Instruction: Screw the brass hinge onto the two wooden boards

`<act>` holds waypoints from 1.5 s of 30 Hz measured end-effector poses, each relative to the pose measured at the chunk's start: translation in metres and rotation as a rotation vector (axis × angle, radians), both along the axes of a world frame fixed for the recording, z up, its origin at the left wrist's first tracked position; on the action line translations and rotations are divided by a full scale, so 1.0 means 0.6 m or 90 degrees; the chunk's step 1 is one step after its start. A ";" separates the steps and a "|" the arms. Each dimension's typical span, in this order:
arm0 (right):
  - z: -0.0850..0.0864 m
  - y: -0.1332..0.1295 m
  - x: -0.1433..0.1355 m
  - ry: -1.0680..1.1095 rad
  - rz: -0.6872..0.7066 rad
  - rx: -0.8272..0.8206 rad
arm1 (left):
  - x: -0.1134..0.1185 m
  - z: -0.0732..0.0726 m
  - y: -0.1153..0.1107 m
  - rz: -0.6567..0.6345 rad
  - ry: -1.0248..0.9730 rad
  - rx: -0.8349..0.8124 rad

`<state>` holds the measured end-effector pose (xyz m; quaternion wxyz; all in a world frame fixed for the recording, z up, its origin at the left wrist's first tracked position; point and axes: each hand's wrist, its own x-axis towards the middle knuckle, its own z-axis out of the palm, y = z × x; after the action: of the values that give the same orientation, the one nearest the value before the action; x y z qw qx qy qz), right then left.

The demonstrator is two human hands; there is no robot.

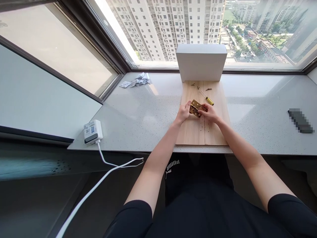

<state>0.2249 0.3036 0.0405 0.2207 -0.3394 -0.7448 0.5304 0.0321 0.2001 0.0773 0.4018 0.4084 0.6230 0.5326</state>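
Left hand [183, 112]: grip narrow, thumb and fingers on the left end of the brass hinge [195, 107]. Right hand [210, 112]: grip also narrow, fingers on the hinge's right part, hiding some of it. Hinge is between the two hands, over the middle of the boards [192, 132], tilted; screw holes visible in the plate. Can't tell if it touches the wood.

Boards: two, pale wood, side by side, seam running near to far, flat on the speckled desk [131, 122]. Small dark dots in the wood just nearer than the hands, both sides of the seam. Screwdriver [210, 100], yellow handle, lies on the boards just beyond the right hand, tip pointing far left. Screws [208, 89] in small groups at the far part of the boards, both sides of the seam; too small to count.

White box [201, 64] upright at the far end of the boards, by the window [247, 33]. Packets [140, 80] in a loose pile, desk far left. White adapter [92, 131] at the desk's near left corner, white cable [86, 195] hanging off the near edge. Dark slab [300, 121] on the right of the desk, pixelated. Tall buildings outside.
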 end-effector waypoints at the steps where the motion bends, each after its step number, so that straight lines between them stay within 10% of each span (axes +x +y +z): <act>1: -0.001 0.002 0.010 0.015 0.002 -0.031 | 0.006 0.000 -0.001 0.015 -0.039 -0.019; 12: 0.027 0.048 0.070 0.210 -0.019 -0.192 | 0.004 0.027 0.038 -0.138 -0.141 0.013; 26: 0.049 0.003 0.080 0.274 0.032 -0.207 | -0.006 -0.008 0.033 -0.138 -0.238 0.094; 34: 0.041 -0.009 0.080 0.259 -0.023 -0.086 | -0.011 -0.015 0.030 -0.151 0.022 0.219; 45: 0.062 -0.013 0.096 0.182 -0.116 0.225 | -0.003 -0.022 0.040 -0.128 -0.068 0.168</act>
<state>0.2822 0.2956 0.0778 0.4268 -0.2828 -0.7535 0.4125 0.0302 0.2243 0.0642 0.4287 0.4889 0.4814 0.5877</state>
